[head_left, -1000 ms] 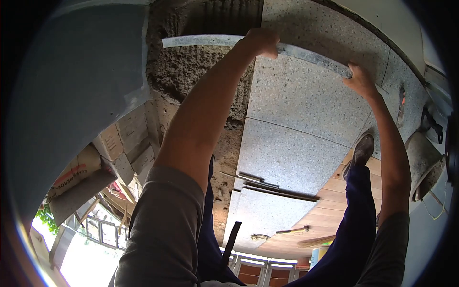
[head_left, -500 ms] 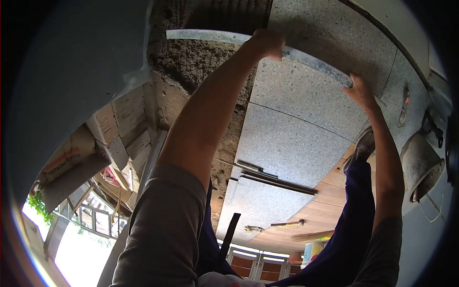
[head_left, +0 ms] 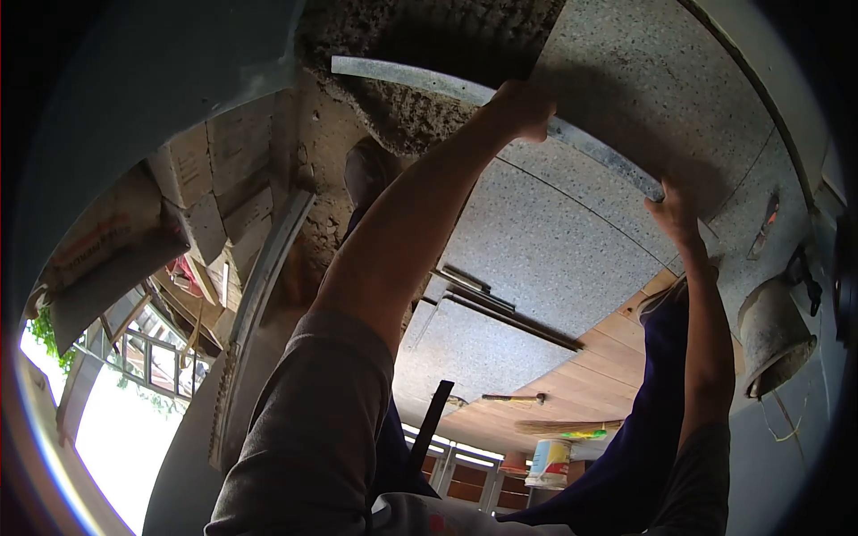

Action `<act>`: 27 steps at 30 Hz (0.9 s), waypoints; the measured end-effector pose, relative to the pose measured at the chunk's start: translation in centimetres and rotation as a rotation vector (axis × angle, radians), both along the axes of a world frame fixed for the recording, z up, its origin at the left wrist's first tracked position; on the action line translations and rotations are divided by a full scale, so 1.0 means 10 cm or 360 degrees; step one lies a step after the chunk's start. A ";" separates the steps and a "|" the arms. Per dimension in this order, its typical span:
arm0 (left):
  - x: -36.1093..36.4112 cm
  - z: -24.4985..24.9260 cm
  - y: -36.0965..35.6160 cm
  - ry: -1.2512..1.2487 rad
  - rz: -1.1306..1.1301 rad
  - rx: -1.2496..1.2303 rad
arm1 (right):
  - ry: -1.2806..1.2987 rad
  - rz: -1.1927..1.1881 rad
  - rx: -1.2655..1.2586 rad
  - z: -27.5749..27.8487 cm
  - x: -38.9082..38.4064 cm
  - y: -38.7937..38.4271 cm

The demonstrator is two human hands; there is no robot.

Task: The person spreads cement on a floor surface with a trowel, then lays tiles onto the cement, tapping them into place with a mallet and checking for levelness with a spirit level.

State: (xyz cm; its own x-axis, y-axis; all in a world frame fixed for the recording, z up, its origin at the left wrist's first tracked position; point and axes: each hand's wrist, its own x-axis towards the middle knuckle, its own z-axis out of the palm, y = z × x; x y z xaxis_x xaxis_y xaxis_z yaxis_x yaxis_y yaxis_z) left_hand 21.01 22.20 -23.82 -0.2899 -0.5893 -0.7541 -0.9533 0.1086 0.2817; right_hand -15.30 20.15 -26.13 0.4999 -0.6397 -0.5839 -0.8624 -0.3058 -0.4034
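Note:
A long metal straightedge (head_left: 407,75), bowed by the lens, lies across the grey speckled tiles (head_left: 559,219) and reaches over the dark, rough mortar bed (head_left: 424,125) at its left end. My left hand (head_left: 525,112) is closed around it near the middle. Close to the bar's right end, my right hand (head_left: 677,213) grips it with fingers wrapped over the edge. Shadow falls on the tile beyond the bar.
A trowel (head_left: 766,225) and a mortar-stained bucket (head_left: 776,335) are at the right. Cut tile strips (head_left: 509,313) rest on tiles nearer my body. A hammer (head_left: 514,397), a broom (head_left: 567,427) and a paint pail (head_left: 548,464) are behind. Boxes (head_left: 239,147) are stacked left.
My hands and the straightedge appear slightly lower and further right. The view has shifted, and a shoe now shows on the rough ground left of my left arm.

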 end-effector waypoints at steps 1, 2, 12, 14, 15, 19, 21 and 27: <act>0.00 -0.01 0.07 0.0012 0.0011 0.0016 | 0.0016 -0.0013 0.0066 0.06 0.03 0.04; -0.01 -0.01 0.13 0.0009 0.0009 0.0022 | -0.0026 -0.0013 0.0028 0.04 0.00 0.11; -0.03 -0.02 0.46 0.0054 0.0088 -0.0011 | -0.0073 0.0045 -0.0030 -0.01 -0.03 0.42; -0.04 -0.01 0.57 0.0050 0.0087 0.0009 | -0.0260 0.0014 -0.0073 0.03 -0.05 0.60; -0.05 0.02 0.61 0.0050 0.0080 0.0019 | -0.0301 -0.0022 -0.0057 0.00 -0.08 0.69; -0.07 0.01 0.77 0.0065 0.0069 0.0046 | -0.0396 0.0018 -0.0117 -0.08 -0.17 0.94; -0.08 0.01 0.85 0.0106 0.0074 0.0039 | -0.0407 0.0046 -0.0147 -0.09 -0.19 1.01; -0.09 -0.05 1.04 0.0143 0.0079 0.0003 | -0.0442 0.0037 -0.0193 -0.16 -0.26 1.26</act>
State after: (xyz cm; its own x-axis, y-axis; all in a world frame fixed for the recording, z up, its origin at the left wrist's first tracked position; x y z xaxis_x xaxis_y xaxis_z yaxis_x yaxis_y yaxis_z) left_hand 20.07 32.61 -24.32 -0.3270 -0.6033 -0.7274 -0.9284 0.0612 0.3666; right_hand -17.90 32.80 -27.73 0.6450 -0.6830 -0.3428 -0.7164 -0.3843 -0.5822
